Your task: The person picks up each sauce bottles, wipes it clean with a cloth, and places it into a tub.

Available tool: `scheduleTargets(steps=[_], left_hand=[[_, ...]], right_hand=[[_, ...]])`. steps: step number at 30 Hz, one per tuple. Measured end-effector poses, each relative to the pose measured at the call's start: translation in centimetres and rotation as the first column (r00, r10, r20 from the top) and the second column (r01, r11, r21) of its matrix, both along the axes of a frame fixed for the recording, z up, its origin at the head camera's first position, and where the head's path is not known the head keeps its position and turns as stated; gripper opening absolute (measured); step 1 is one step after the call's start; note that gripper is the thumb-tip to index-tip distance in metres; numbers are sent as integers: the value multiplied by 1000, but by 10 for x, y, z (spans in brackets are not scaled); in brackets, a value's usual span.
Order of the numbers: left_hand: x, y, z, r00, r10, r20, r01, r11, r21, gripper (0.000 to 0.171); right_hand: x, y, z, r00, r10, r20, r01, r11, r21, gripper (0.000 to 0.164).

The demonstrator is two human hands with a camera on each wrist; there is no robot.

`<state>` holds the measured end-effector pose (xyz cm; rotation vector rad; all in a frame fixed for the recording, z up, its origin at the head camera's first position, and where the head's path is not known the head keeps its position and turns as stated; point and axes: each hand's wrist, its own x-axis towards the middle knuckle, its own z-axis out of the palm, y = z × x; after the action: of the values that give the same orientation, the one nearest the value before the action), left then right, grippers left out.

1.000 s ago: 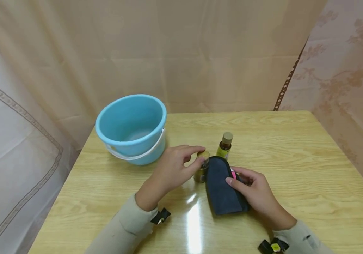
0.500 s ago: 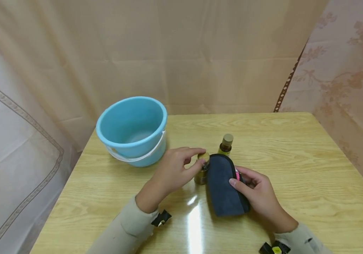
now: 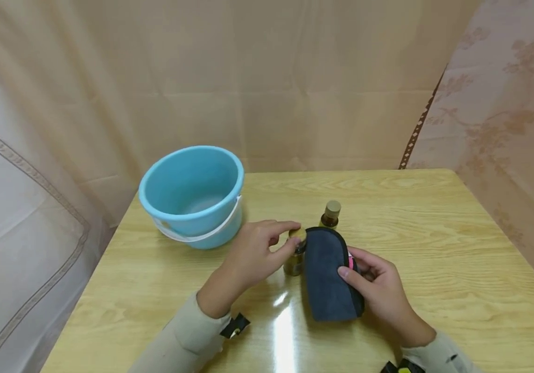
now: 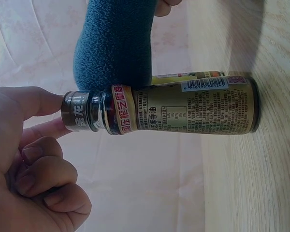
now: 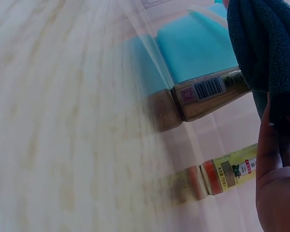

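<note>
My left hand (image 3: 254, 254) pinches the cap of a sesame oil bottle (image 4: 198, 108) between thumb and index finger. The bottle stands upright on the table, and its gold-brown back label with a barcode shows in the left wrist view. My right hand (image 3: 383, 295) grips a folded dark blue cloth (image 3: 332, 280) with black edging and a bit of pink at its side. The cloth lies against the right side of the bottle's neck. Behind the cloth stands a second bottle (image 3: 329, 215) with a yellow-green label (image 5: 234, 171), its lower part hidden in the head view.
A light blue bucket (image 3: 194, 223) with a white handle stands at the table's back left. The wood-grain table (image 3: 435, 248) extends to the right of my hands. Beige curtains (image 3: 271, 93) hang behind it.
The cloth has shifted slightly up and right beside the bottle, covering more of the second bottle's label. My left hand keeps its pinch on the cap. The head view has tilted a little.
</note>
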<state>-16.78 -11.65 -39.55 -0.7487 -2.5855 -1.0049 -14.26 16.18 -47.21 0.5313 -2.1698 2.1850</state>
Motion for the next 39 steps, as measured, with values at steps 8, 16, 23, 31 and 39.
scheduleTargets(steps=[8,16,23,31,39], left_hand=[[0,2,-4,1000,3,6,-3,999,39,26],[4,-8,-4,1000,28,9,-28,999,28,27],[2,-3,-3,1000,12,7,-12,1000,12,27],[-2,5,0,1000,-13,2,13,1000,9,28],[1,1,-1,1000,12,21,-12,1000,-1,28]], right_hand=[[0,2,-4,999,32,-38,-33,999,-12,37],[-3,-7,-6,997,67,-25,-67,997,-22,39],[-2,-2,-6,998,47,-44,-47,999,-3,39],[-3,2,-6,999,1,43,-5,995,104,35],[-7,-4,-10,988,15,152,-46,977,207,36]])
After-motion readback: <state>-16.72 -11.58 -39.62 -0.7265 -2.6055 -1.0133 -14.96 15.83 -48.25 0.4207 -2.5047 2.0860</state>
